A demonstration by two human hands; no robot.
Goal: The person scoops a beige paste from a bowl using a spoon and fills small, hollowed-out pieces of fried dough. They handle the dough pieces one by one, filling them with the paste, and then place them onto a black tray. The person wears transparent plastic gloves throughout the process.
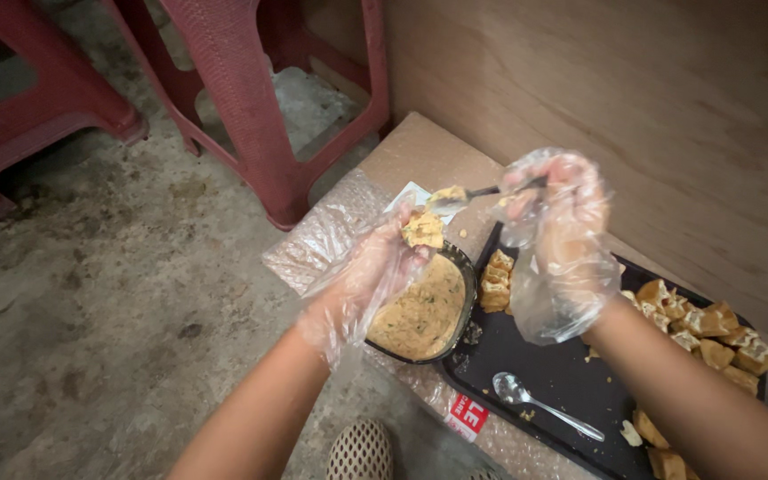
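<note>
Our left hand's fingers (399, 242), inside a loose clear plastic glove, were curled together around a tofu piece (423, 229) heaped with yellowish filling, pinching it just above the bowl's rim. The left hand (371, 271) itself lay at about nine o'clock of the bowl, touching its edge. Our right hand's fingers (535, 182), gloved the same way, were clamped on the handle of a small spoon (455, 197), whose loaded tip reached toward nine o'clock and hovered just over the tofu piece. The right hand (562, 240) hung above the tray's upper end.

Below the tofu sat the dark bowl (466, 302), part full of speckled yellow paste (420, 311), resting at the tray's nine o'clock corner. The black tray (553, 373) ran toward five o'clock and carried fried tofu cubes (708, 338) along its three o'clock side, a few more cubes (496, 280) beside the bowl, and a second metal spoon (544, 404) lying free near six o'clock. Bubble wrap (331, 231) covered the cardboard box (420, 147) under everything. At eleven o'clock stood red plastic stools (242, 98) on the concrete floor (108, 293); a wooden board (633, 98) rose at one o'clock.
</note>
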